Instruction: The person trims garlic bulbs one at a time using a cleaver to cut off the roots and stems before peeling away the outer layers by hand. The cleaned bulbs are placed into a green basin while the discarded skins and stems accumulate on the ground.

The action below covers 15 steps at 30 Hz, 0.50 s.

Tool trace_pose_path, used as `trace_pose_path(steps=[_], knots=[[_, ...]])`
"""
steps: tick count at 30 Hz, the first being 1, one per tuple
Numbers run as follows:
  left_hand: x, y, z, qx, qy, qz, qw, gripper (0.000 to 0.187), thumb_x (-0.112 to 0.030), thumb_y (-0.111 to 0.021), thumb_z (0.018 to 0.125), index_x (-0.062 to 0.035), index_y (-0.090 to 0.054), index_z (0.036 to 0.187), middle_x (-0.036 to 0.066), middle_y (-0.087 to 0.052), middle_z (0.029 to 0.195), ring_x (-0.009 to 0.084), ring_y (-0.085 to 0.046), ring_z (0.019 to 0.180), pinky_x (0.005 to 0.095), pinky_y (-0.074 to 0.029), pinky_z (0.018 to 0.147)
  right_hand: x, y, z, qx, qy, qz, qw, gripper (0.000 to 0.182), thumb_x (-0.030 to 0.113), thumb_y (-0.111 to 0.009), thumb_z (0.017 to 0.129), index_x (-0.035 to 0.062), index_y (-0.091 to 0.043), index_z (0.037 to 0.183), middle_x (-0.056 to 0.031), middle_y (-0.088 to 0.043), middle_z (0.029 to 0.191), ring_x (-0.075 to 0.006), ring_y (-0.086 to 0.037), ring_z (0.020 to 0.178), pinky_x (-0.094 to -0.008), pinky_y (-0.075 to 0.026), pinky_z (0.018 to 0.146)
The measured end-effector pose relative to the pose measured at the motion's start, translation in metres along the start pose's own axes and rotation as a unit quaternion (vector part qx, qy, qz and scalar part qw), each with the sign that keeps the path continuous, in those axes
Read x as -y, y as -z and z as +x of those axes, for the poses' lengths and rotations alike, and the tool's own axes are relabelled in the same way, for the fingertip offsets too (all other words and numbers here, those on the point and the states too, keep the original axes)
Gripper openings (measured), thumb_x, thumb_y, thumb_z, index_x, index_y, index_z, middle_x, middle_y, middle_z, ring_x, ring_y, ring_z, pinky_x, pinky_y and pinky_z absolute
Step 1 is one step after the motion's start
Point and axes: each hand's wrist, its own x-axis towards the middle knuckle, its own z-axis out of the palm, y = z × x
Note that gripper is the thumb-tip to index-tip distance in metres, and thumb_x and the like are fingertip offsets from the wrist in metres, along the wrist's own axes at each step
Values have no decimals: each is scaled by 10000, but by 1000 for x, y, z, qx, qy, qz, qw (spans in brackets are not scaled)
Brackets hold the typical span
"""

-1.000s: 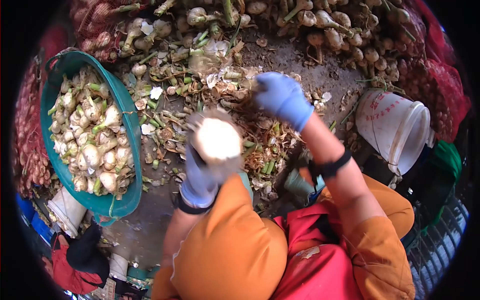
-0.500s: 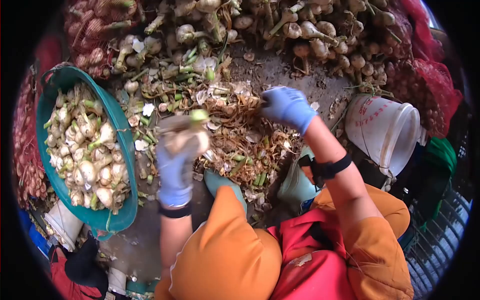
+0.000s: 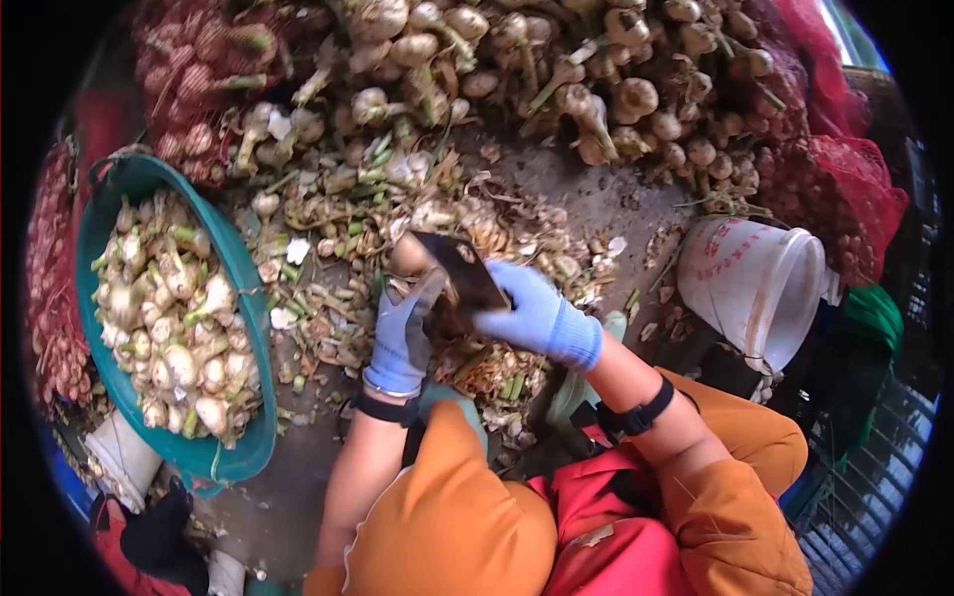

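My left hand, in a blue glove with a dark palm, is closed around a garlic bulb that is blurred by motion. My right hand, gloved the same way, grips a dark, broad-bladed knife. The blade stands right beside the bulb and partly covers it and the left fingers. Beneath both hands lies a heap of dry garlic skins and cut stem pieces.
A teal tub full of trimmed garlic bulbs stands at the left. Untrimmed garlic is piled at the back, with red mesh sacks beside it. A white bucket lies tipped on its side at the right.
My right hand has come down and left, bringing the knife blade into view beside the garlic bulb. My left hand has shifted right with the bulb, whose green stem no longer shows.
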Motion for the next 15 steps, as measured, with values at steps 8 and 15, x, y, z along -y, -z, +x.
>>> trace_pose_path(steps=[8, 15], knots=[[-62, 14, -10, -66, 96, -185, 976, 593, -98, -706, 790, -78, -426, 1313, 115, -542, 1214, 200, -567, 1099, 347, -475, 966, 22, 5, 10, -64, 146, -393, 906, 269, 279, -709, 771, 100, -622, 953, -124, -594, 984, -331, -637, 879, -443, -529, 735], [31, 11, -27, 41, 30, -129, 990, 627, -422, -539, 952, -61, -327, 1419, 218, -410, 1432, 252, -515, 1242, 407, -461, 1029, 30, -2, 8, -39, 110, -377, 919, 267, 294, -702, 765, 104, -594, 919, -113, -579, 927, -326, -654, 804, -447, -531, 646]])
